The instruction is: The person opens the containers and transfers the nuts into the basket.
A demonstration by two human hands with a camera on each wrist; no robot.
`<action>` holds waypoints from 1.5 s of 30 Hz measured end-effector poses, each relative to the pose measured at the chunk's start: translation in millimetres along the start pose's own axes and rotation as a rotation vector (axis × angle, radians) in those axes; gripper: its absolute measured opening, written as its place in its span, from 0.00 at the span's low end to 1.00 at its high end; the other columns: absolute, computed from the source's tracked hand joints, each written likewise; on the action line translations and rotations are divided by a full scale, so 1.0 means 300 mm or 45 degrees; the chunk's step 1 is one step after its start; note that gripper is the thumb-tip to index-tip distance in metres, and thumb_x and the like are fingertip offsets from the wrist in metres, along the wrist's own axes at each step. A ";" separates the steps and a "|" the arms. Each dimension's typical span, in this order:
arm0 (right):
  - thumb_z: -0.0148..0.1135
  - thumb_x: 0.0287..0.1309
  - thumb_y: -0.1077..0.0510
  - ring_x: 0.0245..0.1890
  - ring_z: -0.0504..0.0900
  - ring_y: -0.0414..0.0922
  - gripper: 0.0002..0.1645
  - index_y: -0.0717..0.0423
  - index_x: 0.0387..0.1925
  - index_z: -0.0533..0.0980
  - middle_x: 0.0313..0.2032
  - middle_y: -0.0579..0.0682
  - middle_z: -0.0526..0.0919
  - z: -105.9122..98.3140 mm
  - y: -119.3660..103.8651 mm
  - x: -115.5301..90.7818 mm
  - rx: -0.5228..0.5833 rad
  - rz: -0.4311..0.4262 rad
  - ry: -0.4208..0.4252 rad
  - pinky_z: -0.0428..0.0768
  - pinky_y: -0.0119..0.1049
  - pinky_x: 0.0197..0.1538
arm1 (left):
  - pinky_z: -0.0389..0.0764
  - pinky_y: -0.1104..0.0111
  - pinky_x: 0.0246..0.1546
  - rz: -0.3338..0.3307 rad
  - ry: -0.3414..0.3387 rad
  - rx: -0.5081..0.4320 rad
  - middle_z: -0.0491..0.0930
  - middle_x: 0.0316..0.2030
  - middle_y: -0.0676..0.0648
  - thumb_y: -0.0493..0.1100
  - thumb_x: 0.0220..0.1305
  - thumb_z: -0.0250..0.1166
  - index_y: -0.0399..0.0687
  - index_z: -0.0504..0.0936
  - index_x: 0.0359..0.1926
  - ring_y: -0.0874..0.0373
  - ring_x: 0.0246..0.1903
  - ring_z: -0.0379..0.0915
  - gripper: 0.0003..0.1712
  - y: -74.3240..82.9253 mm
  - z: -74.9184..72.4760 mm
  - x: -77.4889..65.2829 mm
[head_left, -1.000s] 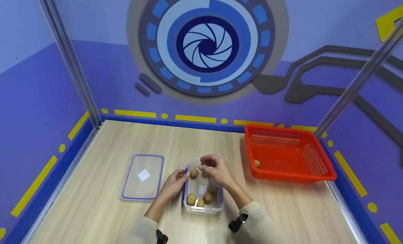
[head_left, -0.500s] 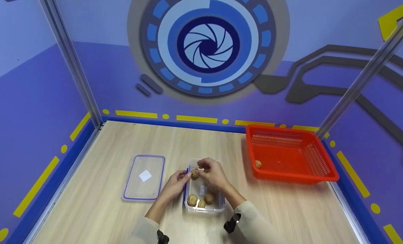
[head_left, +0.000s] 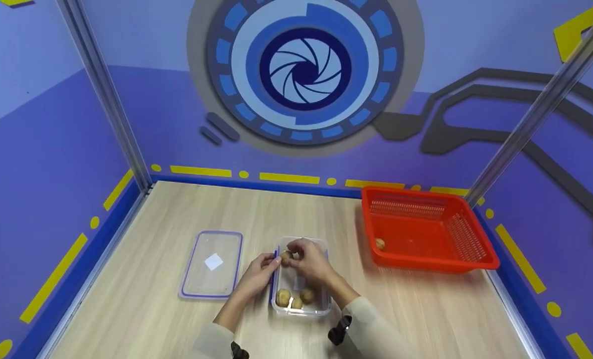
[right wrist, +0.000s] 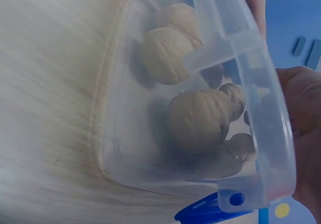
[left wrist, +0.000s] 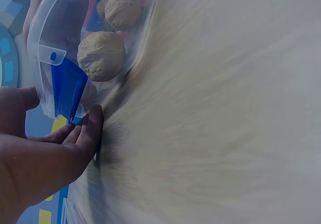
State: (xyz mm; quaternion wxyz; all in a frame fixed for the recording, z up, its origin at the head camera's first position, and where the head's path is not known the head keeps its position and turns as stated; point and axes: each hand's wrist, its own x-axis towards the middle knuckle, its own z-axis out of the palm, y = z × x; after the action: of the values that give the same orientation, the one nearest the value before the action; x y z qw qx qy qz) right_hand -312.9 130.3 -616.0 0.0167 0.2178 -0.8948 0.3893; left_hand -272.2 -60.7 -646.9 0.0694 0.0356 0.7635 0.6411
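A clear plastic food container (head_left: pixel 302 313) stands open on the table with several walnuts (head_left: pixel 283 297) at its near end. My left hand (head_left: pixel 257 274) holds the container's left side. In the left wrist view its thumb is at the rim and its fingers lie by the hanging blue clip (left wrist: pixel 68 89). Reaching in over the right wall, my right hand (head_left: pixel 311 262) pinches a walnut (head_left: pixel 286 257) at the far left corner. The right wrist view shows that hand (right wrist: pixel 307 108) partly hidden behind the container's cloudy wall (right wrist: pixel 220 38), with other walnuts (right wrist: pixel 195 121) nearer the camera.
Left of the container lies its clear lid (head_left: pixel 222 279), blue-edged with a white square label. A red plastic basket (head_left: pixel 426 263) stands at the back right, and one walnut (head_left: pixel 379 244) lies in its left corner. Purple panels and metal posts border the table.
My right hand has moved left and lower inside the container, and its fingertips have closed on the walnut at the far left. The left hand stays on the container's side.
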 end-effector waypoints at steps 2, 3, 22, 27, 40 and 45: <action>0.75 0.54 0.54 0.42 0.82 0.52 0.23 0.60 0.49 0.80 0.43 0.53 0.85 0.011 0.005 -0.009 -0.021 0.015 -0.006 0.80 0.40 0.45 | 0.71 0.52 0.62 -0.018 0.002 0.001 0.77 0.56 0.35 0.54 0.73 0.57 0.32 0.71 0.63 0.42 0.58 0.72 0.31 -0.005 0.003 -0.006; 0.75 0.53 0.54 0.43 0.82 0.51 0.23 0.59 0.49 0.80 0.43 0.53 0.85 0.016 0.008 -0.012 -0.034 0.019 -0.006 0.80 0.41 0.47 | 0.72 0.52 0.62 -0.023 0.001 -0.001 0.77 0.56 0.35 0.55 0.73 0.57 0.33 0.71 0.63 0.43 0.59 0.72 0.31 -0.007 0.003 -0.008; 0.75 0.53 0.56 0.39 0.81 0.44 0.17 0.56 0.44 0.82 0.39 0.48 0.83 0.053 -0.003 -0.006 -0.274 -0.068 -0.071 0.81 0.39 0.46 | 0.71 0.52 0.62 -0.030 0.023 0.006 0.77 0.57 0.35 0.54 0.74 0.57 0.35 0.71 0.63 0.43 0.59 0.72 0.30 -0.015 -0.003 -0.021; 0.74 0.53 0.59 0.40 0.82 0.44 0.16 0.57 0.43 0.82 0.40 0.50 0.83 0.043 -0.010 -0.004 -0.283 -0.094 -0.074 0.82 0.40 0.46 | 0.72 0.53 0.61 -0.039 0.023 -0.054 0.77 0.56 0.37 0.53 0.74 0.57 0.34 0.71 0.63 0.45 0.59 0.71 0.29 -0.009 0.000 -0.014; 0.71 0.55 0.61 0.38 0.80 0.42 0.13 0.56 0.43 0.81 0.39 0.48 0.82 0.040 -0.012 -0.011 -0.291 -0.068 -0.095 0.82 0.36 0.44 | 0.72 0.52 0.61 -0.042 0.021 -0.001 0.76 0.57 0.37 0.53 0.74 0.57 0.33 0.71 0.63 0.43 0.59 0.71 0.29 -0.002 -0.001 -0.013; 0.71 0.54 0.60 0.38 0.81 0.43 0.14 0.56 0.44 0.81 0.39 0.48 0.82 0.031 -0.009 -0.010 -0.317 -0.087 -0.064 0.82 0.35 0.43 | 0.72 0.53 0.62 -0.043 0.022 -0.003 0.76 0.57 0.38 0.54 0.73 0.58 0.35 0.72 0.62 0.45 0.59 0.71 0.30 0.004 0.003 -0.007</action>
State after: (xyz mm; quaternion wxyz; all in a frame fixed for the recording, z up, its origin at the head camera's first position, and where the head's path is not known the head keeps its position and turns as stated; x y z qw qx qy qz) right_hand -307.9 123.2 -621.3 0.0343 0.2540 -0.9285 0.2687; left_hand -270.0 -60.0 -645.8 0.0736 0.0169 0.7637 0.6411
